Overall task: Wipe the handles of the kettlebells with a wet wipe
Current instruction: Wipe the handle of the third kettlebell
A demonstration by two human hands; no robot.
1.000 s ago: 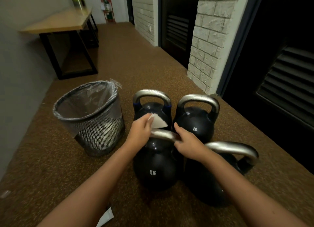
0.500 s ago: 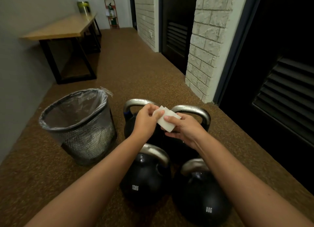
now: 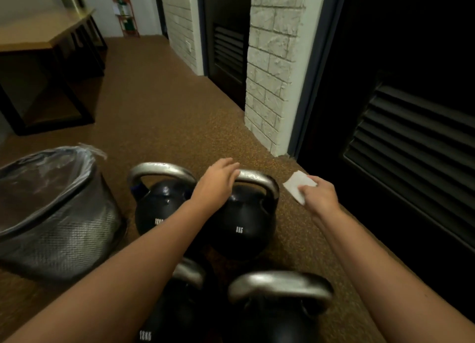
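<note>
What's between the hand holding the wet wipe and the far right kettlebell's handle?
Only bare brown floor separates the right hand, gripping the wet wipe, from that handle, in the head view.

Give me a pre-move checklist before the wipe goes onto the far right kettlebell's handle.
1. White wet wipe pinched in right hand: ok.
2. Left hand resting on the far right black kettlebell's silver handle: ok.
3. Wipe touching that handle: not ok, it is off to the right.
4. Handle's right part uncovered: ok.
5. Wipe damp enough: cannot tell.
6. Lined mesh waste bin beside the kettlebells: ok.
</note>
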